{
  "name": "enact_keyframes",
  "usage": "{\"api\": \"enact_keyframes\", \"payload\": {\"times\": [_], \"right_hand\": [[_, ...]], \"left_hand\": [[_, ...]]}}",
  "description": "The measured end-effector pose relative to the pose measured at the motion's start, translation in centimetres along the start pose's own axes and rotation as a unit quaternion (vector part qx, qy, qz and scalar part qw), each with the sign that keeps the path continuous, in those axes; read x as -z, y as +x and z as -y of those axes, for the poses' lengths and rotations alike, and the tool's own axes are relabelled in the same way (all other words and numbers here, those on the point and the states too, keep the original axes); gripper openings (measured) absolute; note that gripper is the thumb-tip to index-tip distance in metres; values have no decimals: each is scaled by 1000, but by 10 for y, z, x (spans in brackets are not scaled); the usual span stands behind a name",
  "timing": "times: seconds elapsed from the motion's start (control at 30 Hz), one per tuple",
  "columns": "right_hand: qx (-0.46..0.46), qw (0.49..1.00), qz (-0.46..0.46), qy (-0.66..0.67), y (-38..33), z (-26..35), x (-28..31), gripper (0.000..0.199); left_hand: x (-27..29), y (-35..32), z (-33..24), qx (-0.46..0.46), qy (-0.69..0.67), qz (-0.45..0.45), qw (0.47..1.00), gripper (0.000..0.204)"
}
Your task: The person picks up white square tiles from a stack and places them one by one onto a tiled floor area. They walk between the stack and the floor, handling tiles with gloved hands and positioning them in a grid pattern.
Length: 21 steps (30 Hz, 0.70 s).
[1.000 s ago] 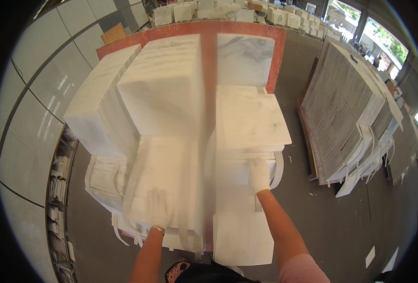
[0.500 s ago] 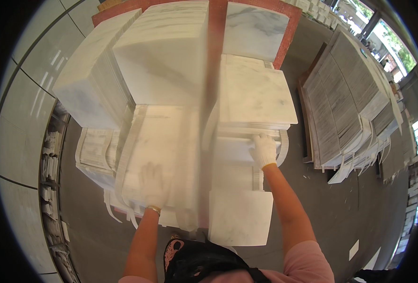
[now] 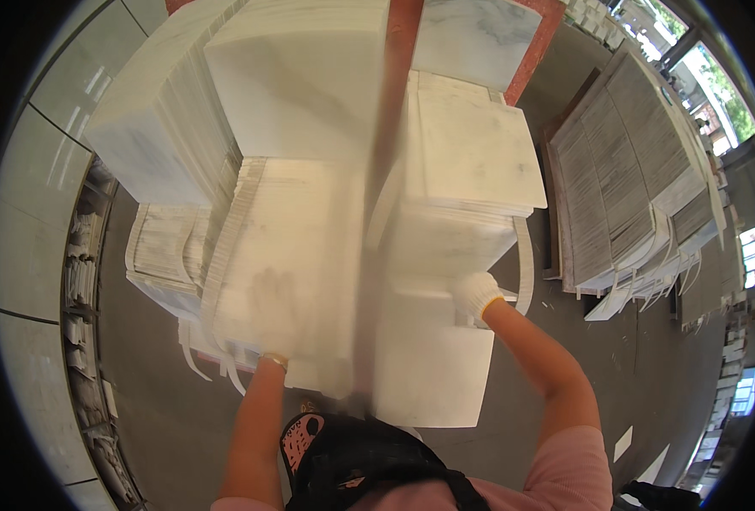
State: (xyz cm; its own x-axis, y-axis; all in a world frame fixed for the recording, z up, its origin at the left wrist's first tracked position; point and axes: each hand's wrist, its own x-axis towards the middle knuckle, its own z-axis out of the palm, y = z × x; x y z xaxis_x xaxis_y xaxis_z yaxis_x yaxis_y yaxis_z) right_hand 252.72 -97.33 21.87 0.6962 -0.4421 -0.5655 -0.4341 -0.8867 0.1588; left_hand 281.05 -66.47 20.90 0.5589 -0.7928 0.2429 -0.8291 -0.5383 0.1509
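My left hand (image 3: 271, 311), in a white glove, lies flat on a row of pale marble tiles (image 3: 309, 213), fingers stretched out; a blurred patch partly veils it. My right hand (image 3: 477, 295), also gloved, is closed at the right end of the top edge of a white marble tile (image 3: 420, 298). That tile stands apart from the stack of marble tiles (image 3: 471, 162) behind it. Nearer to me, a square white tile (image 3: 435, 383) shows its broad face. My right fingertips are partly hidden by the glove's own bulk.
Tall tile blocks (image 3: 301, 85) rise at the far left against a red frame (image 3: 526, 64). Bundled tiles (image 3: 633, 162) stand on the grey floor (image 3: 582, 375) at right. Loose straps (image 3: 524, 264) hang beside the stacks. Large wall panels (image 3: 32, 247) and a rack (image 3: 79, 281) line the left.
My right hand has drawn back toward me from the stack's front edge, with a tile's top edge coming along. My left hand stays flat on the tiles. The view has shifted slightly.
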Motion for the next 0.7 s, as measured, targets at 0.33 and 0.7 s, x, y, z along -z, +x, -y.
{"api": "enact_keyframes", "payload": {"times": [0.33, 0.7], "right_hand": [[25, 999, 2, -42, -48, -11, 85, 17], [-23, 951, -252, 175, -289, 70, 207, 27]], "left_hand": [[-2, -2, 7, 5, -27, -8, 1000, 62], [-1, -17, 10, 32, -110, -49, 992, 50]]}}
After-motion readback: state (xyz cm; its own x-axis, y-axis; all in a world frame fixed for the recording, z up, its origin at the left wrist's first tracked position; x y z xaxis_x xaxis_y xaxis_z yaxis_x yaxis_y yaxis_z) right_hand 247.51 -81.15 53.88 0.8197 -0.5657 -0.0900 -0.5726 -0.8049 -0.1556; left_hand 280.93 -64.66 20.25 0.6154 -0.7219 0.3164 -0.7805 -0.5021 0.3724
